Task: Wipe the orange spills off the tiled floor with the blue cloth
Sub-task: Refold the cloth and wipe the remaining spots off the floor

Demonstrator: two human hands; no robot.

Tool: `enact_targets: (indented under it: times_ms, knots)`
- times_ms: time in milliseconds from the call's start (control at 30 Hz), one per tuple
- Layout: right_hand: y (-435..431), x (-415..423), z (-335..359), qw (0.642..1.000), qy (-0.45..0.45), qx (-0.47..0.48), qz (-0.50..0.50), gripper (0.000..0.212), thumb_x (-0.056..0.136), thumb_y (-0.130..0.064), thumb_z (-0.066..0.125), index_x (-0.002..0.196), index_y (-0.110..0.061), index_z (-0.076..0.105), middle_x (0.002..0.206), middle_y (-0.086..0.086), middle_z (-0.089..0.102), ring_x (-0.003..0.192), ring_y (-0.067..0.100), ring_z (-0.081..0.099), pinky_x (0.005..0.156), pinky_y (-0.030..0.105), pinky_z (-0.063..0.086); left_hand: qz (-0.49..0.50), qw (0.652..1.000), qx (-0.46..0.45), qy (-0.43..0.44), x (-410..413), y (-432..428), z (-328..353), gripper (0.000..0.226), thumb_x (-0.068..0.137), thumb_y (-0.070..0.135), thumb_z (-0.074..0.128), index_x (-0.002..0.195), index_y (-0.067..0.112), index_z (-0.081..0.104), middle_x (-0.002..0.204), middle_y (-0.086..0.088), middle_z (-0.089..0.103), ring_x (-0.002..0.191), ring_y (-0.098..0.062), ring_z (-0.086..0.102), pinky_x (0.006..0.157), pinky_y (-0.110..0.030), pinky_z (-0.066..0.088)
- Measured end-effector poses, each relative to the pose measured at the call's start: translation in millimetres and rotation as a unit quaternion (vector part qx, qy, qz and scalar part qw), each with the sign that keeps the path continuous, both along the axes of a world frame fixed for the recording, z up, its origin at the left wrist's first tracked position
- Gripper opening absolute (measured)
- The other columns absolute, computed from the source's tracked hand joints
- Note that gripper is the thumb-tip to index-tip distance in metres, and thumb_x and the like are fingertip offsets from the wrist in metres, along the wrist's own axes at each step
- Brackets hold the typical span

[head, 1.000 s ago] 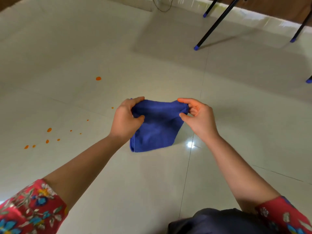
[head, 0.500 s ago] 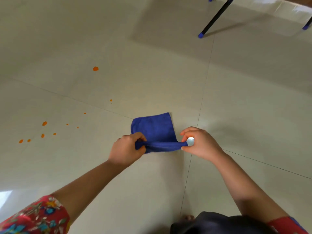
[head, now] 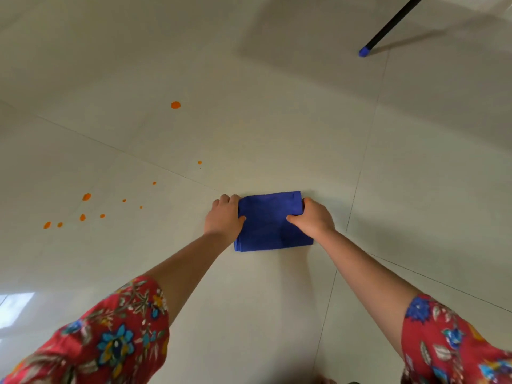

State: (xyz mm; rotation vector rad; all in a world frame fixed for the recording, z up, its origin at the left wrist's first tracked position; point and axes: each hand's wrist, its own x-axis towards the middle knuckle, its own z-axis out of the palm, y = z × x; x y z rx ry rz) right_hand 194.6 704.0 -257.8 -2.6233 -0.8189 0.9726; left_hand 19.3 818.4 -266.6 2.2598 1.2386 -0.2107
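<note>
The blue cloth [head: 270, 221] lies folded into a flat rectangle on the pale tiled floor [head: 277, 139]. My left hand [head: 225, 216] grips its left edge and my right hand [head: 313, 217] grips its right edge, thumbs on top. Orange spills lie to the left of the cloth: one large drop [head: 175, 105] farther away, small drops [head: 199, 162] closer in, and a cluster of several drops [head: 83, 212] at the far left. None of the spills touches the cloth.
A black furniture leg with a blue foot [head: 365, 51] stands at the upper right, casting a shadow. Grout lines cross the floor. A bright window reflection [head: 13, 309] shows at the lower left.
The cloth went from held up in the air to laid down and folded over away from me into a flat rectangle. Both hands moved from its near edge to its sides.
</note>
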Motion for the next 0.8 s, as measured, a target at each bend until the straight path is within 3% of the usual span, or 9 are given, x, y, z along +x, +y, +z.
enact_targets:
  times_ms: [167,267,333,433,500,533,600,700,800]
  knots:
    - [-2.3,-26.4,22.8,0.953,0.243,0.153,-0.099,0.017,0.082,-0.01,0.069,0.096,-0.018,0.063,0.092,0.0,0.066,0.088,0.018,0.062,0.078,0.029,0.046,0.117,0.981,-0.054,-0.145,-23.7,3.1,0.8,0.023,0.088,0.018,0.057,0.111,0.018,0.058,0.109,-0.003,0.058,0.092,-0.023,0.057,0.072,-0.029,0.044]
    - [10.9,-42.9,55.0,0.88,0.269,0.359,-0.153,0.023,0.083,0.002,0.064,0.091,-0.019,0.063,0.086,-0.002,0.067,0.08,0.007,0.063,0.077,0.024,0.049,0.192,0.938,-0.082,-0.276,-41.7,13.6,15.6,0.037,0.085,0.018,0.066,0.121,0.022,0.057,0.113,0.002,0.062,0.096,-0.015,0.06,0.082,-0.023,0.045]
    - [18.6,-53.4,73.3,0.879,0.237,0.408,-0.06,0.018,0.079,-0.004,0.065,0.091,-0.017,0.061,0.085,-0.006,0.064,0.075,0.004,0.059,0.074,0.02,0.047,0.18,0.938,-0.054,-0.291,-59.8,16.3,22.3,0.044,0.085,0.017,0.066,0.127,0.022,0.055,0.117,0.004,0.061,0.102,-0.011,0.057,0.088,-0.023,0.043]
    - [23.6,-69.5,72.9,0.921,0.159,0.318,0.162,0.033,0.076,-0.03,0.072,0.107,-0.027,0.063,0.094,-0.021,0.067,0.085,0.001,0.063,0.083,0.022,0.049,0.13,0.963,0.017,-0.234,-93.3,16.9,20.8,0.042,0.088,0.018,0.063,0.128,0.021,0.055,0.127,0.002,0.059,0.115,-0.016,0.054,0.096,-0.023,0.038]
    - [28.1,-85.5,56.0,0.939,0.122,0.225,0.228,0.033,0.074,-0.056,0.067,0.095,-0.031,0.062,0.106,-0.017,0.069,0.1,0.006,0.065,0.089,0.033,0.051,0.112,0.973,0.045,-0.198,-115.0,17.7,12.1,0.04,0.088,0.019,0.061,0.128,0.021,0.056,0.131,0.001,0.057,0.12,-0.02,0.052,0.099,-0.023,0.035]
    - [34.0,-93.6,43.6,0.945,0.098,0.222,0.219,0.032,0.078,-0.06,0.061,0.094,-0.031,0.06,0.117,-0.013,0.067,0.11,0.011,0.062,0.093,0.036,0.049,0.106,0.976,0.054,-0.181,-123.7,18.9,7.3,0.04,0.089,0.019,0.06,0.128,0.021,0.055,0.133,0.001,0.056,0.122,-0.021,0.05,0.101,-0.024,0.034]
    - [54.5,-105.3,12.3,0.954,-0.021,0.223,0.201,0.041,0.09,-0.058,0.044,0.121,-0.034,0.055,0.148,-0.005,0.045,0.135,0.022,0.042,0.105,0.042,0.039,0.087,0.983,0.074,-0.145,-137.9,23.2,-2.4,0.041,0.09,0.021,0.059,0.13,0.022,0.053,0.141,0.002,0.05,0.13,-0.02,0.044,0.106,-0.029,0.033]
    - [74.9,-120.3,-35.1,0.94,-0.171,0.065,0.288,0.065,0.091,-0.061,0.016,0.152,-0.037,0.013,0.163,-0.004,0.003,0.149,0.031,0.003,0.115,0.061,0.009,0.044,0.987,0.104,-0.119,-146.9,31.2,-11.3,0.046,0.091,0.023,0.057,0.136,0.023,0.047,0.151,0.003,0.037,0.142,-0.019,0.029,0.114,-0.035,0.026]
    - [58.0,-159.1,-53.9,0.918,-0.24,0.065,0.308,0.062,0.095,-0.054,0.02,0.152,-0.03,0.019,0.162,0.003,0.012,0.148,0.034,0.01,0.113,0.066,0.01,0.016,0.988,0.103,-0.117,-149.6,40.8,-15.0,0.051,0.095,0.022,0.051,0.143,0.024,0.038,0.157,0.006,0.025,0.146,-0.016,0.019,0.118,-0.035,0.016]
